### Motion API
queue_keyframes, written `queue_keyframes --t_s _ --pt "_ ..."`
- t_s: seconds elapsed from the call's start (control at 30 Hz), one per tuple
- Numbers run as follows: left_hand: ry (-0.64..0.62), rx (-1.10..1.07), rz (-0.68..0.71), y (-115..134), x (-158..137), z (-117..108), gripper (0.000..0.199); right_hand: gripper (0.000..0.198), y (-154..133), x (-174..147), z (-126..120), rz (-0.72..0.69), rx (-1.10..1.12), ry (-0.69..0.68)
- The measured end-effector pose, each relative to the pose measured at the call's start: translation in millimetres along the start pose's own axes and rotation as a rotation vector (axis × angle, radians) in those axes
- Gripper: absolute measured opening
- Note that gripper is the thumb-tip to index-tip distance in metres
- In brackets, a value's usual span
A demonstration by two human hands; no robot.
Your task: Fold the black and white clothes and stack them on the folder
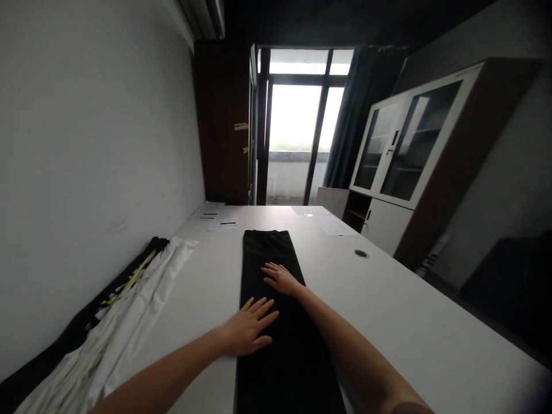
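Note:
A long black garment, which looks like folded trousers (267, 244), lies lengthwise down the middle of the white table. My left hand (249, 328) rests on its left side, palm down with the fingers spread. Farther up the cloth, my right hand (282, 279) lies flat too, its fingers stretched toward the left. Neither hand grips anything. The near end of the black garment runs out of the bottom of the view.
White and black clothes (142, 305) lie heaped along the wall at the left edge of the table (207, 276). Paper sheets (222, 218) and more papers (330, 221) lie at the far end. A round cable hole (361, 253) is at right. A glass-door cabinet (405, 138) stands beyond.

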State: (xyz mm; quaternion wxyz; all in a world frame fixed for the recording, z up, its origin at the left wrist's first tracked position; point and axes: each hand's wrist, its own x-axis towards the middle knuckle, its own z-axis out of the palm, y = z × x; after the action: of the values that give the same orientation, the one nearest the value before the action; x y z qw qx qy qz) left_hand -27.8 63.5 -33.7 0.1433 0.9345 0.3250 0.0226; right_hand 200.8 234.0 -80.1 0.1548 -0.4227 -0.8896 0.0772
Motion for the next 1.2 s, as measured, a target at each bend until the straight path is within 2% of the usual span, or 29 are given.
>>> queue_keyframes --t_s 0.07,0.27,0.37,0.53,0.6,0.8,1.2 --pt "0.005 0.004 0.0 2 0 -2 0.07 0.051 1 0 3 0.043 -0.002 -0.023" --pt "0.008 0.007 -0.003 2 0 -2 0.07 0.051 21 -2 4 0.196 -0.036 0.058" --pt "0.024 0.006 0.007 0 1 0 0.07 0.052 22 -3 2 0.16 -0.023 0.08" --pt "0.03 -0.003 0.015 0 1 -1 0.069 0.044 9 -4 -5 -0.01 0.043 0.12" --pt "0.035 -0.008 0.018 0 1 -1 0.07 0.042 5 -4 -8 0.015 0.041 0.106" --pt "0.042 0.002 0.02 -1 1 0 0.07 0.046 7 -7 -12 0.223 -0.1 0.09" --pt "0.023 0.008 0.007 6 1 -6 0.072 0.046 22 -6 -2 0.222 -0.098 0.1"
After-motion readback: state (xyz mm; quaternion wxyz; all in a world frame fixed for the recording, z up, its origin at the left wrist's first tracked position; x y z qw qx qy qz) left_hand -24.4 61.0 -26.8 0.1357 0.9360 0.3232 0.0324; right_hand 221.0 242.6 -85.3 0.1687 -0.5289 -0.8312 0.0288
